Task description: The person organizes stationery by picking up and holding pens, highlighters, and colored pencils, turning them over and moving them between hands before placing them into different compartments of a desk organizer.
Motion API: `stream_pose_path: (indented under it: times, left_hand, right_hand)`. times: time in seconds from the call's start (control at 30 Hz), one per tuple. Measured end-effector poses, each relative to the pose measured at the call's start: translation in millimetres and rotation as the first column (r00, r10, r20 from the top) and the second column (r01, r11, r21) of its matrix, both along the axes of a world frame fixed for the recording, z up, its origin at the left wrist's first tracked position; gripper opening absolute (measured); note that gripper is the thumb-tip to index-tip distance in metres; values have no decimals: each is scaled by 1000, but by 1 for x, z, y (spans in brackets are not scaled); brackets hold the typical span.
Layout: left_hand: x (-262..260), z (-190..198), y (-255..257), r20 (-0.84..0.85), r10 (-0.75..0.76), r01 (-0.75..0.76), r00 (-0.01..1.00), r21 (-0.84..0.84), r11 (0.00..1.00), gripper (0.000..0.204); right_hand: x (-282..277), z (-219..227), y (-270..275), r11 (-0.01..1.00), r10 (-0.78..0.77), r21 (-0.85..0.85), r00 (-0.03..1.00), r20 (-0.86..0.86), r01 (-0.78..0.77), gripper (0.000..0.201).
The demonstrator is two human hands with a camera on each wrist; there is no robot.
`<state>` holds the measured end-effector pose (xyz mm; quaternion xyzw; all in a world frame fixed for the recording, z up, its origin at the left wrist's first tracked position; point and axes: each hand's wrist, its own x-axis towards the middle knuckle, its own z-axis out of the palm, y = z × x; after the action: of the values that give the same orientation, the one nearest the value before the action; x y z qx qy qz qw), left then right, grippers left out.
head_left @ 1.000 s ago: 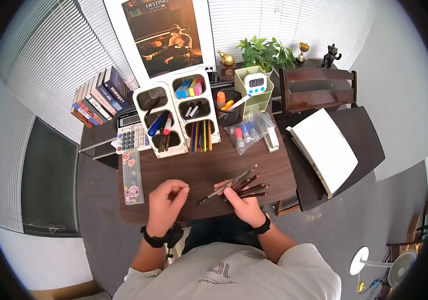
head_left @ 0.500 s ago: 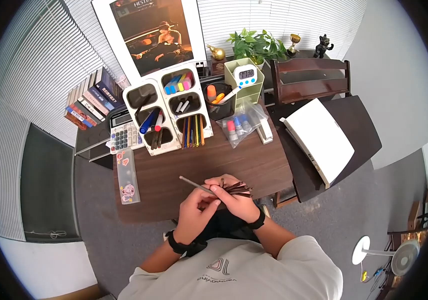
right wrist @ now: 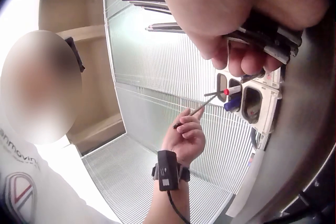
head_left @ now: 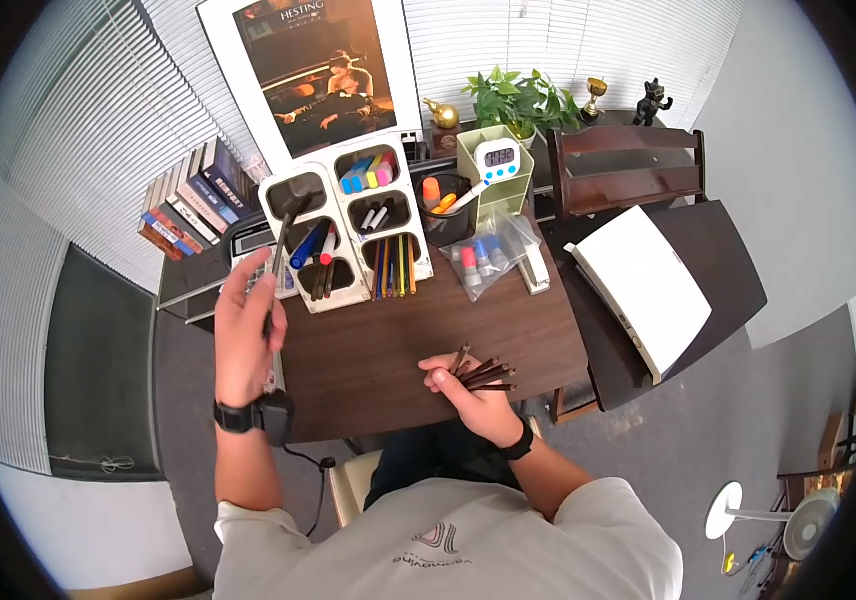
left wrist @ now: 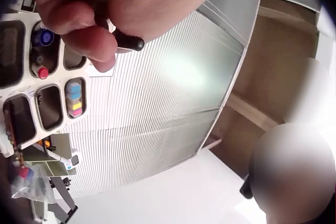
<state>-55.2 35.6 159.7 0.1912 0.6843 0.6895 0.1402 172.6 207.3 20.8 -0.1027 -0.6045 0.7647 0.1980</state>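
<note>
Presumably light, stiff pencils (head_left: 493, 376) are best held mid-shaft: one is pinched by left hand (head_left: 240, 345), several clasped by curled right hand (head_left: 485, 412).

White blinds (head_left: 508, 45), gray floor (head_left: 588, 500), dark chair (head_left: 628, 168).

Reaching left hand (head_left: 246, 338) forward and up, off to left side. Running left forearm (head_left: 248, 470) nearly straight ahead, left wrist (head_left: 238, 400) about in line. Bending left fingers (left wrist: 90, 44) in a loose pinch with thumb, tips pointing forward in head view. Holding right hand (head_left: 480, 403) lower and closer to torso, well apart from left hand. Angling right forearm (head_left: 553, 482) inward, right wrist (head_left: 504, 430) roughly straight. Curling right fingers (right wrist: 244, 58) in a grip, thumb laid along top. Showing bare skin on both forearms.
</note>
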Motion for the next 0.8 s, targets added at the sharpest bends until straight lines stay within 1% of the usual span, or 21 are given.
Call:
stream_pose_path:
  times: [0.03,0.1,0.13,0.2,0.23,0.27,0.33,0.37,0.43,0.47,0.53,0.57,0.63,0.67,0.7,0.73,0.77,0.8]
  left_hand:
    - [-10,1,1,-7,-4,4,1000,1,1000,36]
    - [-25,4,5,82,-54,50,995,54,997,37]
    - [-31,6,10,77,-59,54,995,57,997,37]
    - [-41,9,17,284,-71,10,956,211,977,40]
    - [-53,3,17,296,-190,88,936,327,941,38]
    - [-57,0,19,297,-190,86,936,331,940,38]
    - [-55,1,27,320,-177,41,931,391,920,40]
    - [-54,-1,28,320,-177,39,931,394,918,40]
    - [-48,-6,28,259,-129,30,957,354,935,50]
    - [-43,-9,26,260,-128,29,957,354,935,50]
    - [-23,-15,21,118,-116,60,986,400,915,45]
    - [-7,-16,21,110,-47,-1,993,396,918,39]
    - [13,-49,9,-44,-12,25,999,311,950,32]
    - [33,-61,5,-82,-81,97,993,220,971,21]
    - [59,-66,5,-60,-166,170,984,55,984,14]
    - [79,-70,8,-17,-349,346,937,-78,935,15]
    - [94,-91,12,-182,-465,406,866,-287,868,25]
    - [109,-99,15,-260,-531,452,807,-306,838,31]
  right_hand:
    - [0,0,0,1000,-4,1,1000,-7,4,26]
    - [1,0,0,1000,-11,12,1000,5,11,25]
    - [0,0,0,1000,-16,15,1000,1,16,25]
    - [1,0,-1,1000,-17,22,1000,9,17,24]
    - [2,0,-1,1000,-17,26,1000,11,16,24]
    - [1,0,0,999,-11,36,1000,6,11,24]
    - [1,0,0,999,-4,49,1000,2,4,24]
    - [1,0,1,999,3,48,1000,4,-3,24]
    - [0,-1,0,999,9,47,1000,6,-9,24]
    - [0,-1,-1,1000,-9,29,1000,-6,9,24]
    - [0,-2,-4,1000,-26,8,1000,-17,26,24]
    - [1,-2,-4,1000,-22,-12,1000,-21,22,25]
    - [0,-5,-3,999,-19,-36,999,-27,18,25]
    - [-2,-9,-1,999,-28,22,992,-121,31,28]
    - [-3,-12,0,996,-31,79,976,-214,49,31]
    - [-4,-12,1,996,-29,80,977,-211,47,31]
    - [-4,-10,2,992,-43,104,976,-212,66,33]
    - [-4,-10,3,988,-54,129,976,-213,83,35]
